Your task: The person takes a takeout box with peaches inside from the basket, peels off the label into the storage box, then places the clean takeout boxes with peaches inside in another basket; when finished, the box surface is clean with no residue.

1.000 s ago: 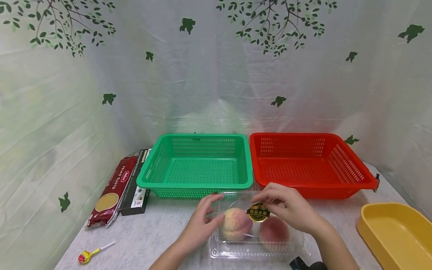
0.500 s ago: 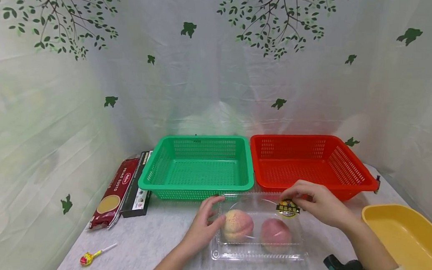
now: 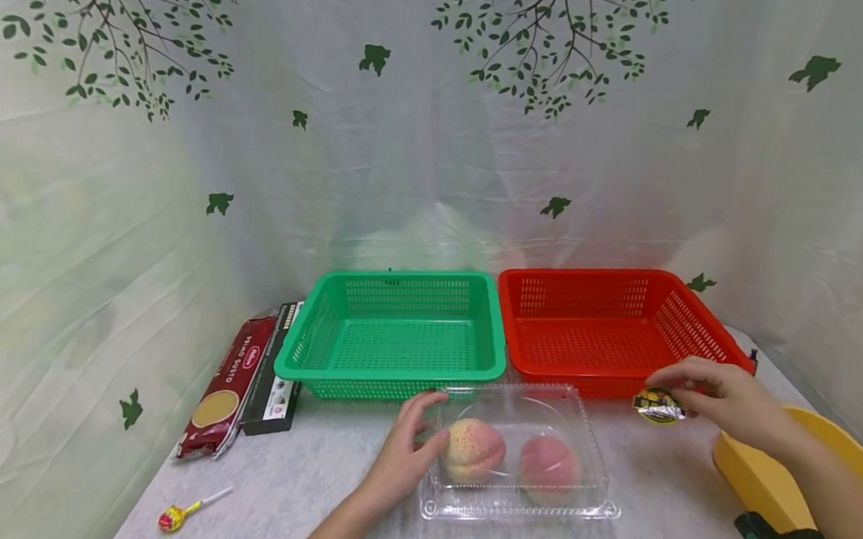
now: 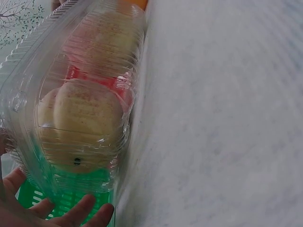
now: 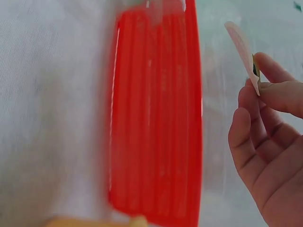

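A clear plastic clamshell box holding a yellow-pink peach and a pinker peach lies on the table. My left hand rests against the box's left side, thumb near its top edge; in the left wrist view its fingers are spread and loose beside the wall. To the right of the box, my right hand pinches a black-and-gold sticker between thumb and fingertips. Seen edge-on in the right wrist view, the sticker shows its pale back.
Behind the box stand a green basket and a red basket. A yellow tray is at the right, partly covered by my forearm. At the left lie a dark red packet, a black box and a lollipop.
My right hand has moved right, away from above the clamshell box, carrying the sticker with it. The left hand has stayed at the box's left side.
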A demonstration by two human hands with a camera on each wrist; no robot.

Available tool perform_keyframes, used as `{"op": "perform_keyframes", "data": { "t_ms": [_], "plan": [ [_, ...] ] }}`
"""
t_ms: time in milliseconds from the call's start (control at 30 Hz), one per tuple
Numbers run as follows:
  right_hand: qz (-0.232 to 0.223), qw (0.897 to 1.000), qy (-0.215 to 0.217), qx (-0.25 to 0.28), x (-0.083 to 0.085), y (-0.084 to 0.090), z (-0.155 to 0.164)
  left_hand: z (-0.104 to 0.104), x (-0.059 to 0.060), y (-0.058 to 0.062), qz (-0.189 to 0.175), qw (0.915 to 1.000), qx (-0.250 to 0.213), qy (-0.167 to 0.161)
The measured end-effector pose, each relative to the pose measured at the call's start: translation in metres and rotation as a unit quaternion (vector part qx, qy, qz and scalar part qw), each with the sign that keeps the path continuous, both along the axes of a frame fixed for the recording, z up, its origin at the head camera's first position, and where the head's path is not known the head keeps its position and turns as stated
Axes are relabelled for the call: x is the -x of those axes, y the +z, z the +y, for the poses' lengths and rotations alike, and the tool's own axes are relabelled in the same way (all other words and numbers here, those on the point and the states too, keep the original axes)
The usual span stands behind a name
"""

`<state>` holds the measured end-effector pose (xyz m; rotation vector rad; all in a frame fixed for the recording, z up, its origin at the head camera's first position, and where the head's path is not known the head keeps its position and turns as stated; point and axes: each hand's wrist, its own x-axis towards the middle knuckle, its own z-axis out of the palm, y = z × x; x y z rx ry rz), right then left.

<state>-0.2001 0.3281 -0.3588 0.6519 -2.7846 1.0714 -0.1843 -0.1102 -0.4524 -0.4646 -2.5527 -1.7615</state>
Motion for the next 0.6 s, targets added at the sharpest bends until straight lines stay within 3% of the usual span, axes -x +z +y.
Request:
{"op": "perform_keyframes", "data": {
  "t_ms": [300, 467, 600],
  "plan": [
    [-0.017, 0.999, -0.047, -0.008, 0.001, -0.005, 0.049, 0.0, 0.0, 0.0, -0.001, 1.0, 0.002, 0.002],
    [-0.018, 0.997, -0.072, -0.037, 0.003, -0.008, 0.068, 0.0, -0.001, 0.0, 0.001, 1.0, 0.002, 0.005],
    [-0.046, 0.991, -0.099, -0.074, 0.003, -0.011, 0.082, 0.0, -0.001, 0.0, 0.003, 1.0, 0.003, 0.005]
  ]
}}
